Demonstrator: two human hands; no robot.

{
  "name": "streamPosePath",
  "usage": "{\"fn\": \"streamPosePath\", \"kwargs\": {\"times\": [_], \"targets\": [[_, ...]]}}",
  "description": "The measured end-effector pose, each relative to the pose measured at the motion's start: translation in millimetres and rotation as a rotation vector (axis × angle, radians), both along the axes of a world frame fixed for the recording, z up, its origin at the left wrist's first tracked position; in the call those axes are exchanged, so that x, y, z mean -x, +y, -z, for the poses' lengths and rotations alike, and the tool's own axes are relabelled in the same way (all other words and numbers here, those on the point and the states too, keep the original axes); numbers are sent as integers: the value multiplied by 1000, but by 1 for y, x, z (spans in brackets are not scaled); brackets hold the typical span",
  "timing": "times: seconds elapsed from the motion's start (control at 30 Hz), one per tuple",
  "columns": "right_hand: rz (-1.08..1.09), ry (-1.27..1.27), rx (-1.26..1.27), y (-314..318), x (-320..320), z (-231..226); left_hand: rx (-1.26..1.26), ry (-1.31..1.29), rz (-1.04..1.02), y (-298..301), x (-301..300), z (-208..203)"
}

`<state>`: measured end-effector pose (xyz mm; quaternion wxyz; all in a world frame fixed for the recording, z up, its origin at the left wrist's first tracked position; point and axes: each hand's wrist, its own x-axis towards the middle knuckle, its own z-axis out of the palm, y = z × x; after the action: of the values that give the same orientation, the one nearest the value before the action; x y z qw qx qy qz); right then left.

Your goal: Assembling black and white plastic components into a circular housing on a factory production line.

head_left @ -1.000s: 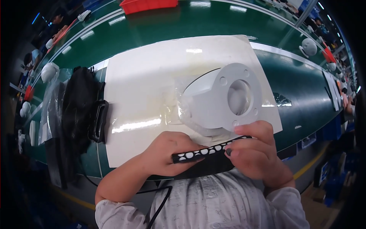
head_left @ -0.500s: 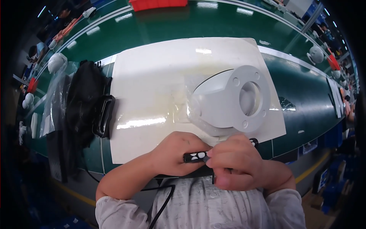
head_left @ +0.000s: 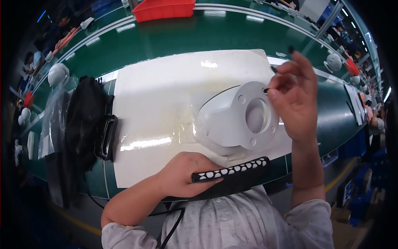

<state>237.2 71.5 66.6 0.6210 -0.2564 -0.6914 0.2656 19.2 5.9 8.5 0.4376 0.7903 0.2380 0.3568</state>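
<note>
- White housing: lay on the mat, toward its right edge.
- Black sheet: gripped by the left hand over the bench's near edge.
- Right hand: had left the sheet, pinching a black pad at the housing — apparently turning to placing.

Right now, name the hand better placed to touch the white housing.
Probably the right hand: it holds a small dark piece by the white housing; the left hand grips a dotted strip.

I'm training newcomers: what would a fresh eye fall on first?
Probably the white housing with its round opening, right of centre on the pale sheet. Then the white-spotted black strip in the left hand, below, and the right hand holding a small black piece by the housing.
</note>
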Motion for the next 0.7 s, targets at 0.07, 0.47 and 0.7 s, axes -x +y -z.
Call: {"fn": "streamPosePath", "kwargs": {"times": [0.07,0.47,0.7], "targets": [[-80,-104,123,6,-4,0,0,31,-21,-1,3,-2],[41,-883,-508,-4,-16,-26,30,-15,28,3,6,-2],[147,-675,-242,-17,0,-31,41,44,30,2,9,-4]]}}
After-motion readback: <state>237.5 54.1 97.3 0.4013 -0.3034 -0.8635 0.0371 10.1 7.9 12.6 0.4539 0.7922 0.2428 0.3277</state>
